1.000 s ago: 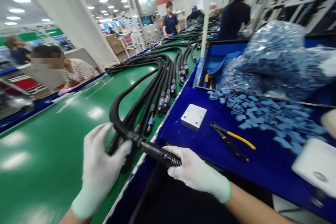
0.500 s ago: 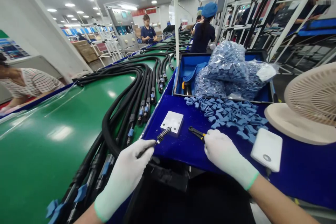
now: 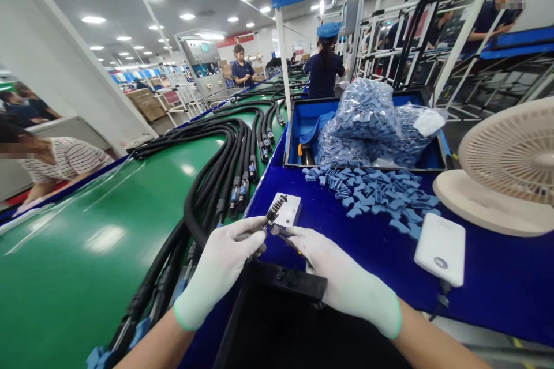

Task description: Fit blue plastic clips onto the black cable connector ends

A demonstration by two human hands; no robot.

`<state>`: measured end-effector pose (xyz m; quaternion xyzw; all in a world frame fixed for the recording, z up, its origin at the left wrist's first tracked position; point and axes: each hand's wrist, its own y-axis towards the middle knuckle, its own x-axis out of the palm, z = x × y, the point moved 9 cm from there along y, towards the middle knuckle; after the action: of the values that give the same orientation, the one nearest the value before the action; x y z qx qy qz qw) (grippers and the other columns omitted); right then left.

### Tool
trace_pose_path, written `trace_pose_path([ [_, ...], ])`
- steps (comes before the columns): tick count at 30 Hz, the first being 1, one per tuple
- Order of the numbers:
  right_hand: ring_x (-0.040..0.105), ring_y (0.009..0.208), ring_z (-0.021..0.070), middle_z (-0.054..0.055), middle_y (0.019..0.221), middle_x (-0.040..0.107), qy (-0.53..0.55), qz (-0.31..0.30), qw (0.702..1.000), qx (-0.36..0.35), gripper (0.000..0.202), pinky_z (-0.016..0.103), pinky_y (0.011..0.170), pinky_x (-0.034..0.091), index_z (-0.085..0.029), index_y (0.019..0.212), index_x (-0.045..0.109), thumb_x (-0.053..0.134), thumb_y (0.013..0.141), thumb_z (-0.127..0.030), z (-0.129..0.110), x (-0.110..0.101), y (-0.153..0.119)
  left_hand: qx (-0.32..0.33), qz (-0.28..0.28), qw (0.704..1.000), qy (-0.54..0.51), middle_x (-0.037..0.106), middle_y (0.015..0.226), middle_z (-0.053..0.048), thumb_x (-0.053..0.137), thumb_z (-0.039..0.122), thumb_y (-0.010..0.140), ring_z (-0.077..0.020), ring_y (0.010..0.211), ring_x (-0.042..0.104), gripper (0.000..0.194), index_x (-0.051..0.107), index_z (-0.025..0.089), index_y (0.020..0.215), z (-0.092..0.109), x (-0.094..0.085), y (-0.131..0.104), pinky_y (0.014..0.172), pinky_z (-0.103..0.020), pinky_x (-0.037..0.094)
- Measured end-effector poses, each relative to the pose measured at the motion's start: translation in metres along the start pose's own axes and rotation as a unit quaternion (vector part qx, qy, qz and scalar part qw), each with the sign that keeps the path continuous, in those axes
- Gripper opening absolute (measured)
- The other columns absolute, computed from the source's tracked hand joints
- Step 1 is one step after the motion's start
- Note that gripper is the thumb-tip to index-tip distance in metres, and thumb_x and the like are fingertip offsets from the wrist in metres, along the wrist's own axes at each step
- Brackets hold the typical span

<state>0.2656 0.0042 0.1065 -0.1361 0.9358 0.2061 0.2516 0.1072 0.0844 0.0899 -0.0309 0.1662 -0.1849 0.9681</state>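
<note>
My left hand [image 3: 227, 253], in a white glove, is closed around a thin dark part whose metal end [image 3: 276, 209] carries ridges or coils. That end points up and away, in front of the white block [image 3: 286, 209] on the blue table. My right hand [image 3: 331, 265], also gloved, grips black-and-yellow pliers [image 3: 286, 234] whose head lies close to the part just by my left fingertips. Whether the jaws touch it I cannot tell. Left of my left hand lie thick black hoses [image 3: 203, 173] with metal ends and blue clips [image 3: 243, 189].
Loose blue clips [image 3: 376, 193] lie heaped before a bin [image 3: 289, 138] of bagged clips [image 3: 367, 109]. At the right are a white device [image 3: 440, 245] and a fan [image 3: 515, 155]. A green belt [image 3: 108, 230] runs left, a person in a striped shirt [image 3: 71, 155] beyond it.
My right hand has moved left with the pliers, bringing their head from the bare tabletop to the part in my left hand. The view has shifted slightly.
</note>
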Motion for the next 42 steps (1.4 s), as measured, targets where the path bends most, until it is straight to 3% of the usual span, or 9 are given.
trace_pose_path([
  [8,0.059,0.126,0.0326,0.009,0.141,0.062,-0.031,0.016,0.999,0.008,0.049,0.047,0.114,0.045,-0.028,0.137,0.063,0.066,0.088,-0.022,0.006,-0.002,-0.004,0.057,0.011,0.996,0.062,0.078,0.114,-0.003,0.074,0.038,0.087,-0.0272,0.100,0.070,0.036,0.078,0.028,0.121,0.009,0.005,-0.002,0.087,-0.035,0.055],
  [14,0.061,0.110,0.0276,0.012,0.122,0.066,-0.118,0.009,0.991,0.056,0.040,0.042,0.099,0.050,-0.019,0.119,0.064,0.052,0.083,-0.006,0.033,0.009,-0.012,0.066,0.009,0.995,0.074,0.077,0.111,-0.005,0.076,0.041,0.087,-0.0297,0.104,0.070,0.033,0.079,0.026,0.116,0.009,0.005,0.000,0.089,-0.036,0.056],
  [18,0.060,0.090,0.0224,0.008,0.102,0.065,-0.187,0.019,0.975,0.115,0.028,0.037,0.085,0.049,-0.018,0.100,0.061,0.045,0.084,-0.002,0.057,0.016,-0.012,0.017,-0.127,0.987,-0.093,0.074,0.121,-0.013,0.068,0.048,0.093,-0.0309,0.107,0.070,0.049,0.068,0.023,0.135,0.001,0.028,0.026,0.090,-0.041,0.058],
  [20,0.059,0.083,0.0216,0.006,0.096,0.065,-0.186,0.032,0.969,0.159,0.014,0.035,0.077,0.047,-0.020,0.096,0.059,0.051,0.088,-0.011,0.065,0.014,-0.013,0.014,-0.216,0.965,-0.151,0.073,0.120,-0.014,0.067,0.049,0.093,-0.0294,0.103,0.071,0.047,0.071,0.021,0.131,0.003,0.046,0.037,0.091,-0.042,0.058],
  [22,0.062,0.085,0.0224,0.005,0.099,0.067,-0.162,0.053,0.966,0.195,0.015,0.035,0.077,0.046,-0.022,0.104,0.059,0.058,0.089,-0.020,0.069,0.009,-0.016,0.018,-0.245,0.957,-0.155,0.074,0.114,-0.013,0.072,0.047,0.090,-0.0267,0.096,0.070,0.041,0.076,0.019,0.120,0.004,0.053,0.047,0.090,-0.040,0.057],
  [26,0.067,0.100,0.0259,0.010,0.114,0.070,-0.122,0.045,0.967,0.217,0.040,0.035,0.084,0.045,-0.022,0.131,0.056,0.060,0.092,-0.027,0.073,0.004,-0.016,0.041,-0.189,0.979,-0.067,0.074,0.098,-0.007,0.076,0.043,0.086,-0.0207,0.081,0.066,0.038,0.078,0.020,0.116,0.010,0.047,0.055,0.077,-0.031,0.054],
  [30,0.065,0.082,0.0210,0.005,0.094,0.071,-0.191,0.019,0.958,0.212,0.009,0.031,0.071,0.038,-0.021,0.097,0.063,0.056,0.092,-0.022,0.087,0.007,-0.010,0.059,-0.138,0.987,0.053,0.072,0.080,-0.002,0.072,0.043,0.089,-0.0186,0.071,0.062,0.035,0.080,0.019,0.114,0.020,0.040,0.050,0.070,-0.028,0.050],
  [38,0.066,0.079,0.0210,0.004,0.091,0.072,-0.225,0.035,0.951,0.207,0.011,0.031,0.069,0.038,-0.021,0.099,0.064,0.055,0.093,-0.022,0.088,0.007,-0.008,0.107,-0.081,0.977,0.165,0.076,0.122,0.000,0.072,0.043,0.088,-0.0318,0.118,0.067,0.034,0.080,0.026,0.116,0.034,0.041,0.055,0.107,-0.036,0.047],
  [42,0.069,0.095,0.0249,0.011,0.104,0.073,-0.279,0.035,0.937,0.210,0.037,0.035,0.087,0.047,-0.016,0.118,0.065,0.045,0.090,-0.004,0.088,-0.019,-0.021,0.102,-0.080,0.987,0.093,0.078,0.108,-0.005,0.066,0.046,0.093,-0.0283,0.101,0.070,0.035,0.079,0.023,0.116,0.031,0.038,0.060,0.092,-0.036,0.054],
])
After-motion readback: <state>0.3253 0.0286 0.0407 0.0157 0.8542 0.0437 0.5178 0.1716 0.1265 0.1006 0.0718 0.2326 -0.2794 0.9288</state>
